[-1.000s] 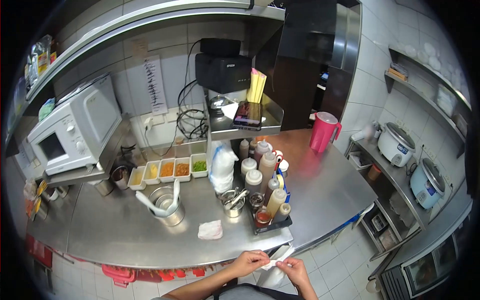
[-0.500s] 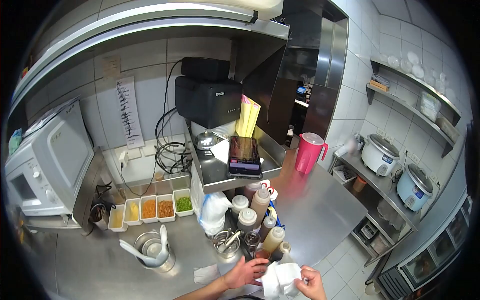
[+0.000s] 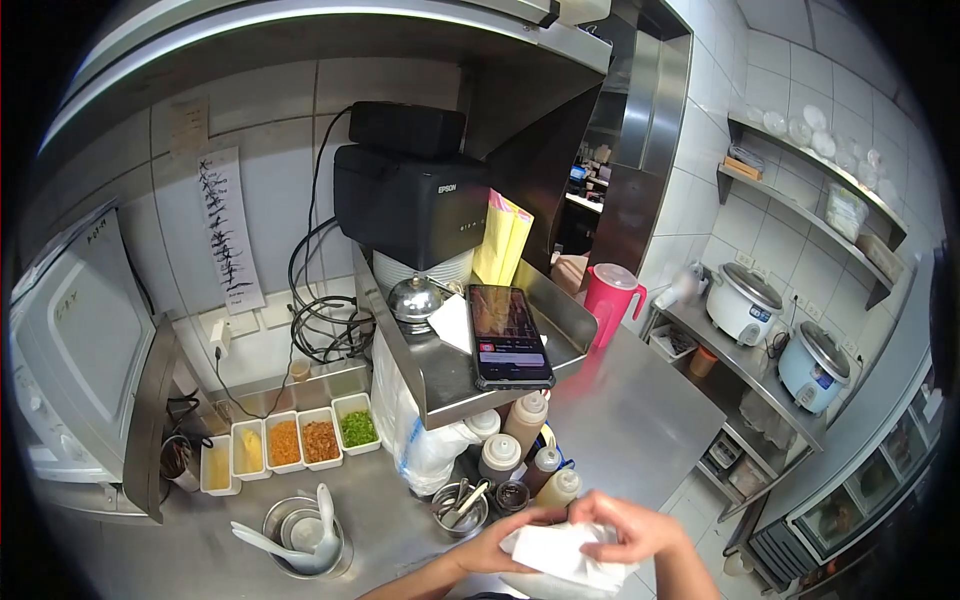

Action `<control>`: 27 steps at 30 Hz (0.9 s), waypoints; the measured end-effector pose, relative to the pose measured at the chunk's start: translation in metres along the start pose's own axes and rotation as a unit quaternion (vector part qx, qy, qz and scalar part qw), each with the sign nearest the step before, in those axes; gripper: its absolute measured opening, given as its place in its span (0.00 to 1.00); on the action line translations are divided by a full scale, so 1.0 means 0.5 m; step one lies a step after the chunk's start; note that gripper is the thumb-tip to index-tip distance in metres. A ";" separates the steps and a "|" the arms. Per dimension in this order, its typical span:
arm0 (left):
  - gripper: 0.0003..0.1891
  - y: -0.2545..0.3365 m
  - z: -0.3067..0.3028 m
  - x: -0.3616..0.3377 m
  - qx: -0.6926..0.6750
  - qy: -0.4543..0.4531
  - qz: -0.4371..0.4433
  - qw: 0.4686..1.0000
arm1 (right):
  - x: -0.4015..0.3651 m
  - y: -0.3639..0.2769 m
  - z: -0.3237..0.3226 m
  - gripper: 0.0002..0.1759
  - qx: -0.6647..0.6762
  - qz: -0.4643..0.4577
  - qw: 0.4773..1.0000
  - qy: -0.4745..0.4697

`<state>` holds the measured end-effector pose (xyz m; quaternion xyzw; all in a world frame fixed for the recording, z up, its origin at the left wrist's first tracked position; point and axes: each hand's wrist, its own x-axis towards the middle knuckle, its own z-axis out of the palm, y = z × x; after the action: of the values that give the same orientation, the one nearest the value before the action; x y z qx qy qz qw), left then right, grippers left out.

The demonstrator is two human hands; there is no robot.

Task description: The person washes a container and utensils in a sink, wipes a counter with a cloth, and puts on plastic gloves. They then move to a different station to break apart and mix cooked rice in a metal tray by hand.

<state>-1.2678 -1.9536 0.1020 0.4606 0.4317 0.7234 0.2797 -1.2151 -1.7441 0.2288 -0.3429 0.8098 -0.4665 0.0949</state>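
Both my hands are at the bottom of the head view, around a folded white paper napkin [image 3: 560,549]; it could be a small stack, as I cannot make out the layers. My left hand [image 3: 492,545] is closed on its left edge. My right hand [image 3: 640,532] curls over the right side, its fingertips pressed on the top face. Just beyond the hands stand squeeze bottles [image 3: 557,489] with sauces. A metal cup of spoons [image 3: 460,508] is near my left hand, beside an open dark jar [image 3: 511,496].
A steel pot with white ladles [image 3: 318,535] stands left, before several white tubs of toppings [image 3: 321,441]. Above the bottles juts a steel shelf [image 3: 440,400] holding a phone [image 3: 509,335], a bell [image 3: 414,300] and a black printer [image 3: 410,205]. A pink pitcher [image 3: 612,295] stands behind.
My hands have come together: the left, spread beside the white paper before, now grips it, and the right has moved over its top. The view has shifted closer to the shelf.
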 end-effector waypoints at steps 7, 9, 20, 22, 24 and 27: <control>0.24 -0.080 -0.031 -0.074 0.055 0.140 -0.044 0.988 | 0.194 -0.036 -0.178 0.22 -0.400 -0.121 0.870 0.262; 0.24 -0.091 -0.034 -0.088 0.066 0.147 -0.049 0.986 | 0.243 -0.023 -0.195 0.22 -0.411 -0.118 0.867 0.256; 0.20 -0.097 -0.040 -0.102 0.093 0.161 -0.060 0.981 | 0.273 -0.017 -0.193 0.20 -0.422 -0.081 0.871 0.238; 0.22 -0.106 -0.039 -0.100 0.094 0.148 -0.074 0.982 | 0.271 -0.018 -0.193 0.20 -0.438 -0.078 0.865 0.231; 0.23 -0.108 -0.036 -0.099 0.088 0.141 -0.084 0.983 | 0.272 -0.018 -0.194 0.20 -0.449 -0.071 0.862 0.225; 0.24 -0.104 -0.032 -0.098 0.079 0.141 -0.089 0.983 | 0.273 -0.021 -0.198 0.20 -0.413 -0.087 0.877 0.228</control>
<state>-1.2612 -1.9744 0.0320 0.3346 0.5620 0.7166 0.2424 -1.3589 -1.7671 0.3142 -0.3045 0.8950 -0.1611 -0.2834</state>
